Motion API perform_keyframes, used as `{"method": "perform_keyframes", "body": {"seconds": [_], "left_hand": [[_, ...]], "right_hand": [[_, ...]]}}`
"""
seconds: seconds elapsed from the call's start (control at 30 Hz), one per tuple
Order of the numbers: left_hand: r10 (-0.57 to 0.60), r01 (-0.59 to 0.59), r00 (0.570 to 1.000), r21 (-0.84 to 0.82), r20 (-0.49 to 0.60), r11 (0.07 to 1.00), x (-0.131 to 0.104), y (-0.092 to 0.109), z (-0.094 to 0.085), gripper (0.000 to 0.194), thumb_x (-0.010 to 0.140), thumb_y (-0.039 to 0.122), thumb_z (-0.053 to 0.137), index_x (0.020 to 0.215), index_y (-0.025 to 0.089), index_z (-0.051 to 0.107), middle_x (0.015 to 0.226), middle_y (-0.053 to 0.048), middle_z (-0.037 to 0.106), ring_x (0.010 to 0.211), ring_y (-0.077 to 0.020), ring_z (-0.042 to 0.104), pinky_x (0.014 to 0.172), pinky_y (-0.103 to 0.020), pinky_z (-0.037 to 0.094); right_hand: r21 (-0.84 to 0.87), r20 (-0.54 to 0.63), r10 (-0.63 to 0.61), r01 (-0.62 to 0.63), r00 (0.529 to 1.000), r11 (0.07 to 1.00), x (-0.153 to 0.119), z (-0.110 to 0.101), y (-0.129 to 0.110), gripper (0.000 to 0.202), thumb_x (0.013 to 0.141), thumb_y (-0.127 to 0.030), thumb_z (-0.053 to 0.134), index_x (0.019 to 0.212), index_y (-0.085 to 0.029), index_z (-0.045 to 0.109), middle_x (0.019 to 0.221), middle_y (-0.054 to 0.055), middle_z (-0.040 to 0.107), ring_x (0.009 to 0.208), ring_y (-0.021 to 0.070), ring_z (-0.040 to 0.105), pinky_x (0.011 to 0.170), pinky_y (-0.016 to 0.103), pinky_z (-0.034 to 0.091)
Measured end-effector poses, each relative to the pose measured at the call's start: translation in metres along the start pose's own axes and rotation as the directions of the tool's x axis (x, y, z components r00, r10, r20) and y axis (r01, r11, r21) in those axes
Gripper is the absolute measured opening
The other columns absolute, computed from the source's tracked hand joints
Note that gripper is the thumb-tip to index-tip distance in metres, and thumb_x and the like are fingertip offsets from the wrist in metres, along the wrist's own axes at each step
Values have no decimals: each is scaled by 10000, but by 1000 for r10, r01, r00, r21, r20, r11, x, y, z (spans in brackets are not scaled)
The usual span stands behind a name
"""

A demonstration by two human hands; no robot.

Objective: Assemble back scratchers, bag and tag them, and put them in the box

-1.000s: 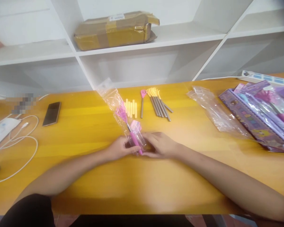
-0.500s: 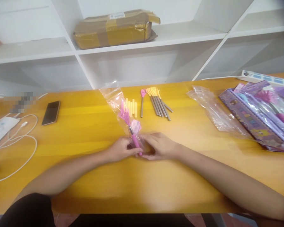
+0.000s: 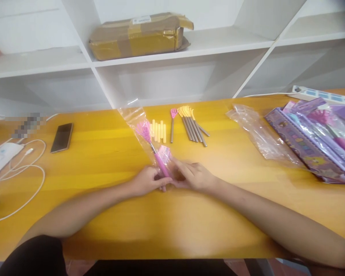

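A pink back scratcher (image 3: 161, 164) with a claw-shaped head lies inside a clear plastic bag (image 3: 133, 115), along with a small pink card (image 3: 163, 152). My left hand (image 3: 148, 181) is closed on the scratcher's handle end through the bag, thumb on top. From the other side, my right hand (image 3: 196, 176) pinches the bag's near end; its fingertips are partly blurred. Beyond the bag are several short pale yellow tubes (image 3: 159, 131), a single pink-headed scratcher (image 3: 173, 124) with a metal rod, and a row of yellow-headed scratchers (image 3: 192, 124).
To the right lie empty clear bags (image 3: 260, 132) and a purple printed box (image 3: 301, 147) filled with packaged pieces. A phone (image 3: 62, 137), white cables (image 3: 43, 180) and a power strip (image 3: 5, 157) are on the left. Behind the table, a shelf (image 3: 224, 44) holds a taped carton (image 3: 138, 38).
The bagged scratcher's head has swung left, and its handle has shifted up into the bag, away from me. My right hand's fingers have drawn closer together at the bag's near end.
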State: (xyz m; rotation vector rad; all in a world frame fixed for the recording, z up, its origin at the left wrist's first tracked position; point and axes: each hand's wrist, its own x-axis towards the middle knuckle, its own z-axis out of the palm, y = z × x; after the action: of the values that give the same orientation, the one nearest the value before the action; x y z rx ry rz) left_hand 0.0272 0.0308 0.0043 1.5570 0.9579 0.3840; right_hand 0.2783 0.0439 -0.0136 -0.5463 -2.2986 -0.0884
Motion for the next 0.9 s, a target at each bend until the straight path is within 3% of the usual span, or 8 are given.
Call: {"method": "perform_keyframes", "body": {"seconds": [0.3, 0.5, 0.6, 0.7, 0.8, 0.9], "left_hand": [[24, -23, 1000, -53, 10, 998, 0, 1, -1, 556, 1002, 682, 669, 956, 133, 746, 818, -83, 792, 723, -171, 749, 709, -286, 597], [56, -58, 998, -184, -15, 981, 2, -6, -6, 668, 1006, 765, 599, 927, 112, 715, 757, -121, 791, 643, -180, 744, 642, -288, 588], [64, -71, 997, -247, -37, 966, 4, -8, -8, 666, 1011, 754, 607, 876, 110, 712, 747, -129, 795, 620, -174, 739, 624, -277, 579], [61, -78, 996, -306, -63, 949, 6, -8, -10, 647, 1014, 736, 623, 878, 109, 709, 719, -116, 787, 615, -174, 740, 612, -267, 570], [61, -85, 995, -337, -82, 938, 7, -8, -11, 626, 994, 731, 661, 894, 114, 698, 704, -106, 784, 605, -175, 737, 605, -265, 564], [53, -78, 995, -346, -83, 935, 8, -8, -11, 620, 984, 729, 678, 937, 111, 701, 702, -102, 786, 599, -174, 733, 606, -264, 560]], "right_hand": [[35, 110, 209, -213, 972, 976, -2, 3, -2, 696, 1056, -435, 640, 1637, -143, 388, 887, 41, 764, 693, 186, 716, 605, 286, 542], [65, 64, 241, -245, 968, 967, -4, 3, 0, 543, 1081, -387, 624, 1548, -179, 442, 859, 7, 734, 650, 164, 681, 602, 285, 529], [137, 55, 200, -205, 978, 969, -5, -1, 5, 455, 1070, -402, 610, 1445, -180, 479, 888, 21, 722, 643, 154, 667, 588, 274, 527], [159, 60, 71, -80, 996, 984, -4, -6, 10, 378, 1059, -439, 594, 1334, -189, 525, 892, 32, 699, 624, 150, 637, 553, 269, 496], [139, 72, -40, 29, 997, 990, -2, -7, 10, 410, 1059, -440, 588, 1367, -176, 527, 940, 59, 714, 672, 166, 660, 577, 282, 511], [145, 67, -59, 49, 996, 988, 0, -6, 9, 384, 1033, -364, 613, 1358, -178, 530, 951, 52, 722, 695, 164, 667, 596, 279, 520]]}}
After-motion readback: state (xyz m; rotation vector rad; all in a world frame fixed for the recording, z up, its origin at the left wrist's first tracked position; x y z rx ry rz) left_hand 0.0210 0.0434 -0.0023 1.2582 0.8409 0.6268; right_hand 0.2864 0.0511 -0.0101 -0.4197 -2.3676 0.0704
